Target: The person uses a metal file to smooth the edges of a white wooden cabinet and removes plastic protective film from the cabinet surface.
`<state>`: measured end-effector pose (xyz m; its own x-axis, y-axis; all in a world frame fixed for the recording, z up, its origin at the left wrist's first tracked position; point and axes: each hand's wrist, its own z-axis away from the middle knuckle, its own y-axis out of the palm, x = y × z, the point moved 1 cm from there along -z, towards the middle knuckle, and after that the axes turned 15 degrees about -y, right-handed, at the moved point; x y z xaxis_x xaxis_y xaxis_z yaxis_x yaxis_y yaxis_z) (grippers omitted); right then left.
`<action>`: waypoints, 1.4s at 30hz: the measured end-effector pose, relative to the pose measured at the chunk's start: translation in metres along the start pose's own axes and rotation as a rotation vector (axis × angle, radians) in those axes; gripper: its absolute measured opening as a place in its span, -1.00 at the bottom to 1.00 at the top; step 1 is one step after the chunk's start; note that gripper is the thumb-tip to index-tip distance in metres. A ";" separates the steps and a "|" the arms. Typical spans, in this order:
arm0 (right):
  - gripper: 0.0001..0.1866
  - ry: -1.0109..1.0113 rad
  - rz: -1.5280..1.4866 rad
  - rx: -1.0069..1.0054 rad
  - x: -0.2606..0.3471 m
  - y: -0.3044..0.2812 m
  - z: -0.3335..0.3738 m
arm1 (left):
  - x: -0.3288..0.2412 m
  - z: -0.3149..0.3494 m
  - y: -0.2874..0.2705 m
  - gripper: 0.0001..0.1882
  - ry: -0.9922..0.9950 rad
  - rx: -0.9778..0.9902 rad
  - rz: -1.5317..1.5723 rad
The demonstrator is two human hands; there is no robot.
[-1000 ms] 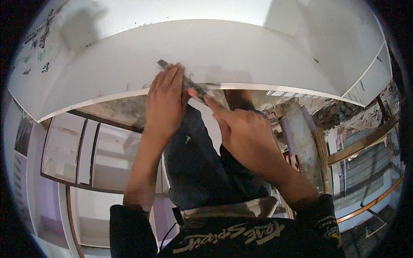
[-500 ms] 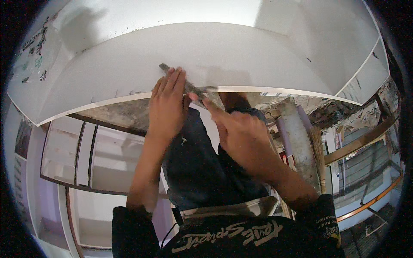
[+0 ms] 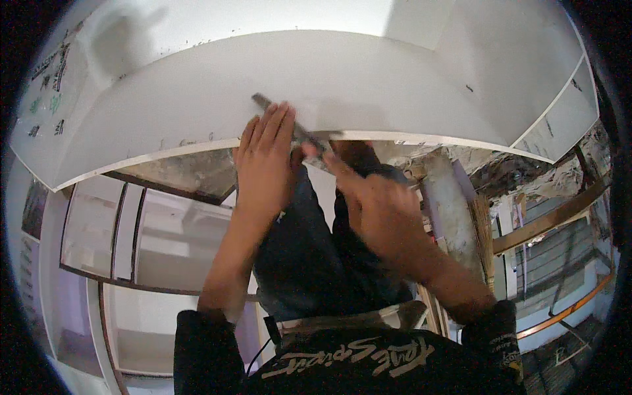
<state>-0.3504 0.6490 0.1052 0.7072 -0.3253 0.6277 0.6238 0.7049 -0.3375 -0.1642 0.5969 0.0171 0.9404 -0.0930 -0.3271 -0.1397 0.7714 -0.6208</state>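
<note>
A long, narrow grey bar that looks like a flat file (image 3: 261,101) lies slantwise across the pale front edge (image 3: 191,149) of a white box-like unit. My left hand (image 3: 265,155) rests over its far part, fingers long and close together, with the thumb near the bar. Lower and to the right, my right hand (image 3: 378,201) is closed round the near end, its index finger pointing along the bar. The fingers hide most of that end, and the right hand is slightly blurred.
The white unit (image 3: 382,85) spans the far side, with printed film (image 3: 49,99) at its left. White shelving (image 3: 178,230) stands below left. To the right are a broom-like bundle (image 3: 482,230), a wooden bar (image 3: 540,224) and crumpled material (image 3: 513,168). My legs (image 3: 296,263) are beneath my arms.
Both hands and the file have shifted slightly to the right along the panel's edge, the right hand also a little nearer to me. Both keep their hold.
</note>
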 end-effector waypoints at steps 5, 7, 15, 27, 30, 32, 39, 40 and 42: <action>-0.50 -0.035 0.025 -0.059 -0.020 0.003 -0.019 | 0.003 -0.019 0.013 -0.39 -0.010 -0.005 -0.011; -0.51 -0.001 0.007 -0.025 -0.013 -0.003 -0.010 | -0.003 -0.010 0.007 -0.40 -0.006 -0.042 -0.004; -0.54 -0.029 -0.016 -0.066 -0.031 -0.009 0.023 | -0.031 0.009 0.023 -0.41 -0.050 -0.068 0.065; -0.58 -0.007 -0.219 -0.141 -0.049 -0.028 0.021 | 0.010 -0.008 0.015 -0.73 0.151 -0.271 0.251; -0.60 0.088 -0.229 -0.191 -0.043 -0.044 0.020 | 0.016 -0.010 0.001 -0.75 0.145 -0.189 0.240; -0.62 0.136 -0.255 -0.257 -0.045 -0.049 0.019 | 0.016 -0.012 -0.003 -0.75 0.144 -0.131 0.232; -0.63 0.312 -0.296 -0.344 -0.041 -0.059 0.011 | 0.002 -0.020 0.006 -0.73 0.252 -0.242 0.364; -0.63 0.308 -0.297 -0.361 -0.041 -0.057 0.011 | -0.006 -0.023 0.009 -0.72 0.287 -0.185 0.361; -0.63 0.278 -0.312 -0.398 -0.038 -0.051 0.009 | -0.011 -0.023 0.011 -0.71 0.286 -0.130 0.372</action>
<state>-0.4126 0.6310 0.1051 0.4971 -0.6714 0.5497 0.8559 0.2755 -0.4376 -0.1831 0.5918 -0.0029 0.6987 -0.0094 -0.7154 -0.5048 0.7021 -0.5022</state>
